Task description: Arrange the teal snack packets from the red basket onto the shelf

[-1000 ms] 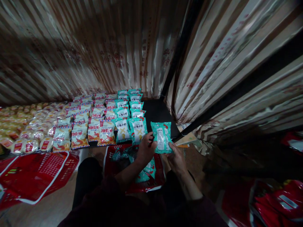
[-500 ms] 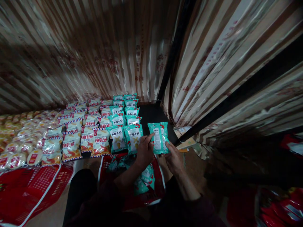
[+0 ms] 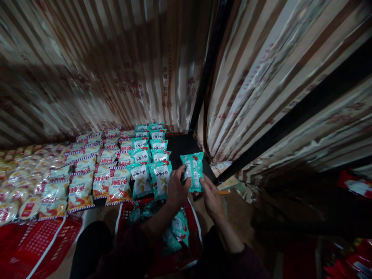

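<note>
A teal snack bag (image 3: 195, 164), its printed back panel facing up, is held between my two hands above the black shelf. My left hand (image 3: 176, 190) grips its left side, with fingers and thumb at the edge. At the lower right corner, my right hand (image 3: 213, 199) pinches the bag; some of its fingers are hidden underneath. Just left of my hands, teal snack bags (image 3: 161, 178) stand in two columns, fronts up. Below my forearms, a red basket (image 3: 196, 217) holds several more teal bags (image 3: 180, 226).
White and orange snack bags (image 3: 81, 190) fill rows further left, beside round wrapped snacks (image 3: 30, 207). Another red basket (image 3: 43, 240) lies at lower left. A black post (image 3: 247, 151) slants across the right, before striped sheeting (image 3: 162, 73). Red packages (image 3: 351, 259) lie at lower right.
My left hand has gone from pointing at the bag's printed panel to gripping its left side. My right hand still holds the lower right corner. The view has shifted slightly.
</note>
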The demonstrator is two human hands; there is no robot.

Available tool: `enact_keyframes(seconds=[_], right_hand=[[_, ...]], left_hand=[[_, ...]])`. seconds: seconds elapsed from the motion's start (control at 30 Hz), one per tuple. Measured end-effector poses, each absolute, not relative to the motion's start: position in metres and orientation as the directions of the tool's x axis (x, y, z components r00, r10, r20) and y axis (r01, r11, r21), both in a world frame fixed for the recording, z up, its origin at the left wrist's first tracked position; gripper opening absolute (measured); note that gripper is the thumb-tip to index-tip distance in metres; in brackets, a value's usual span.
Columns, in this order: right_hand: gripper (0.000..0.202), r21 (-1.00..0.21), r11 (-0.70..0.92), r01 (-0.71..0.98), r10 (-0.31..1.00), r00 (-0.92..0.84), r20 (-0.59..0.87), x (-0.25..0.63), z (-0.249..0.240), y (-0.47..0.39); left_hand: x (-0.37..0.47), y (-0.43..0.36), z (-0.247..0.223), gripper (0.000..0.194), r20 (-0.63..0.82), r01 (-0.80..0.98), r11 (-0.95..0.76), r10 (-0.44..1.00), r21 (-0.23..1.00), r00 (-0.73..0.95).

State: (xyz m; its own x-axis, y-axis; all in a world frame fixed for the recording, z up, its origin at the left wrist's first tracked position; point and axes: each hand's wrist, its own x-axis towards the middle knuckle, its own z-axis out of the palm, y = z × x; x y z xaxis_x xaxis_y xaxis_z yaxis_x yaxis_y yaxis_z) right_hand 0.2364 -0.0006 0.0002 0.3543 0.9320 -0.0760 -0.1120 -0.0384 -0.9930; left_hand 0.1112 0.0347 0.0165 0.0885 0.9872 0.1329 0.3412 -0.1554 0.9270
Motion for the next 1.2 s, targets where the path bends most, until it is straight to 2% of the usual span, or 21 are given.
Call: enact_keyframes(seconds=[0.2,0.4,0.47,0.73,0.87,1.0,1.2], right_hand=[[0.053,-0.997,-0.022,-0.071,0.929,0.368,-0.047,0.233,0.01,0.004],[0.068,-0.987,-0.124,-0.102,0.909,0.388,-0.154,0.23,0.011,0.006],[0.068,-0.988,-0.125,-0.09,0.911,0.384,-0.15,0.228,0.012,0.006],[0.046,-0.977,0.097,0.188,0.904,0.395,0.166,0.223,0.008,0.009],[0.04,-0.932,0.152,0.328,0.879,0.386,0.279,0.22,0.006,0.011],[0.038,-0.888,0.161,0.43,0.868,0.367,0.335,0.219,0.005,0.011],[0.035,-0.853,0.183,0.488,0.873,0.318,0.37,0.221,-0.001,0.012]], left_hand=[[0.112,0.036,0.018,0.03,0.113,0.249,-0.136,0.988,0.959,0.106],[0.112,0.034,0.015,0.024,0.033,0.188,-0.044,0.997,0.981,0.063],[0.113,0.034,0.015,0.023,-0.003,0.147,-0.007,0.998,0.989,0.063],[0.113,0.037,0.025,0.022,-0.141,-0.028,0.143,0.987,0.989,0.073],[0.112,0.038,0.03,0.026,-0.184,-0.038,0.188,0.979,0.981,0.088],[0.114,0.04,0.024,0.033,-0.213,-0.081,0.222,0.971,0.972,0.105],[0.116,0.042,0.009,0.035,-0.237,-0.127,0.251,0.965,0.96,0.116]])
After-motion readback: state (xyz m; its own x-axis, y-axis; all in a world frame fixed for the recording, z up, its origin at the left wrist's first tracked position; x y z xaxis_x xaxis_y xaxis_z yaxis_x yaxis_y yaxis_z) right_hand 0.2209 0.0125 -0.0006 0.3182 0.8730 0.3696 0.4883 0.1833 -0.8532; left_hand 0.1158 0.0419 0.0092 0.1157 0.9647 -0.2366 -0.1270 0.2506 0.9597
